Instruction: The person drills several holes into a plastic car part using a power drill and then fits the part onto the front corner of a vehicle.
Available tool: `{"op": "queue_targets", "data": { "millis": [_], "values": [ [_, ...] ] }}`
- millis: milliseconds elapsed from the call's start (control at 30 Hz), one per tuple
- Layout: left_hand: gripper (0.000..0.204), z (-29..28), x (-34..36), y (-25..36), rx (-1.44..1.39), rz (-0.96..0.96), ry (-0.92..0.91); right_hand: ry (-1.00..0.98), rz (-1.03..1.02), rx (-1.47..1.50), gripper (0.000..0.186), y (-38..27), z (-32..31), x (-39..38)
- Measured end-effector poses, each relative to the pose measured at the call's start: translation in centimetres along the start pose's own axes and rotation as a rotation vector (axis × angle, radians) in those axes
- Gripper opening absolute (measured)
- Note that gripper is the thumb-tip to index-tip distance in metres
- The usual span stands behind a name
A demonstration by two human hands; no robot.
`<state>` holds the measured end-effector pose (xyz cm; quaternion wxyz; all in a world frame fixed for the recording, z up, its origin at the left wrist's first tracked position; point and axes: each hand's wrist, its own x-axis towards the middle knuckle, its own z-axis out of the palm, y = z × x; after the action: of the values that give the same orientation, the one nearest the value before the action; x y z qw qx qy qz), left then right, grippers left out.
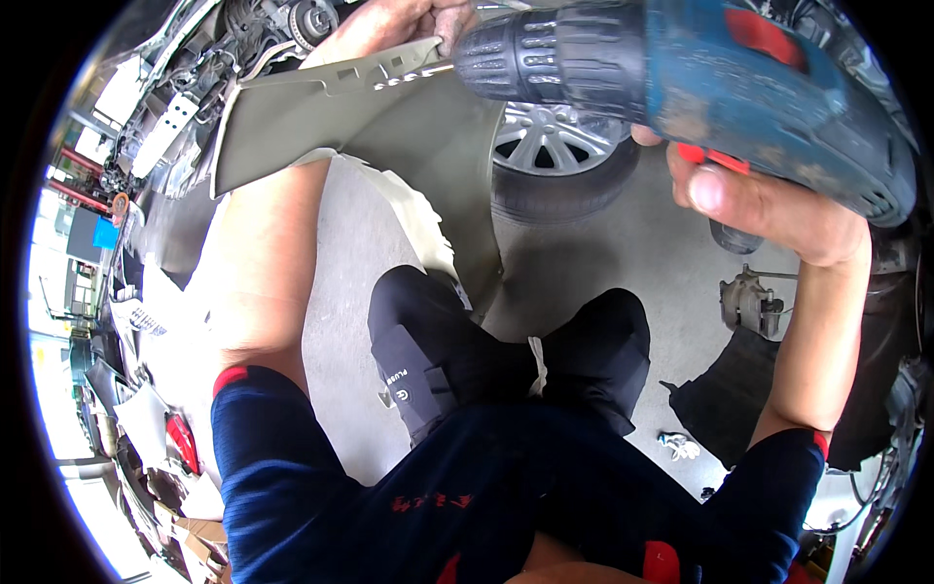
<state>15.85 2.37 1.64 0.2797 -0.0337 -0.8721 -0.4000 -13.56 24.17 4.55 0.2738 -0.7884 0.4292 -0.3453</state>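
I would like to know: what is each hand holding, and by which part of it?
The right hand holds the blue drill by its handle, at the red trigger. The left hand holds the grey panel at its upper edge.

The grey floor [341, 282] carries a silver-rimmed wheel [564, 185]. To that wheel's lower right lie a metal part [745, 304], a black sheet [725, 389] and, well apart from the wheel, a small whitish item [679, 446].

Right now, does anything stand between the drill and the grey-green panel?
Nothing visible does. The right hand holds the drill, its bit overlapping the upper edge of the panel in view; whether they touch is unclear. The left hand shows just above the bit.
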Motion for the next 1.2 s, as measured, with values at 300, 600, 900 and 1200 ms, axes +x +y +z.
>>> {"op": "queue_targets", "data": {
  "millis": [300, 600, 900, 1200],
  "values": [
    [0.034, 1.5, 1.8, 1.2, -0.755, -0.678, 0.507, 0.038, -0.015, -0.122, 0.027, -3.0, -0.9, 0.0],
    [0.070, 2.7, -3.7, 2.7, -0.505, -0.232, 0.393, 0.081, -0.154, -0.560, 0.030, -5.5, -1.0, -0.8],
    [0.088, 6.5, -17.7, -0.5, -0.292, 0.194, 0.567, 0.169, -0.348, -0.617, 0.034, -4.4, -0.7, -1.0],
    [0.016, 8.2, -6.7, 3.7, 0.850, -0.029, 0.986, 0.063, -0.367, -0.876, 0.050, -5.5, -2.4, -0.6]
  ]
}}
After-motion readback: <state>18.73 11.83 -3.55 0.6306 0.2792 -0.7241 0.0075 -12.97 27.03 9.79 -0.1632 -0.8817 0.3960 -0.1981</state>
